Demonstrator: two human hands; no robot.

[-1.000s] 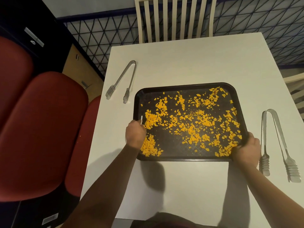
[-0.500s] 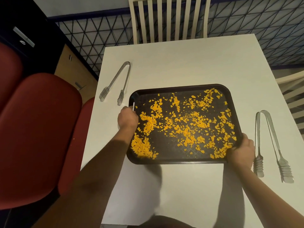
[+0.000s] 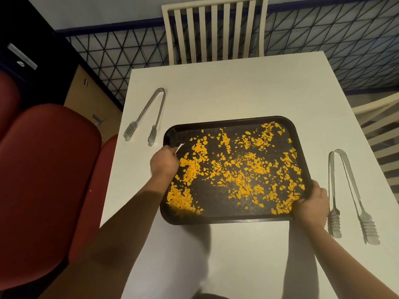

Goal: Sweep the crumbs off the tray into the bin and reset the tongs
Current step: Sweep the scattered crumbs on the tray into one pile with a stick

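Crumbs (image 3: pixel 235 171) cover my tray (image 3: pixel 228 220).
My left hand (image 3: pixel 165 162) pinches a small white stick (image 3: pixel 179 147); my right hand (image 3: pixel 312 203) grips the tray's corner.

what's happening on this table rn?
A person is working over a dark tray strewn with orange crumbs on a white table. The left hand pinches a small white item at the tray's left side; what it is can't be told. The right hand grips the tray's near right corner. Two pairs of metal tongs lie untouched, one left, one right. No bin in view.
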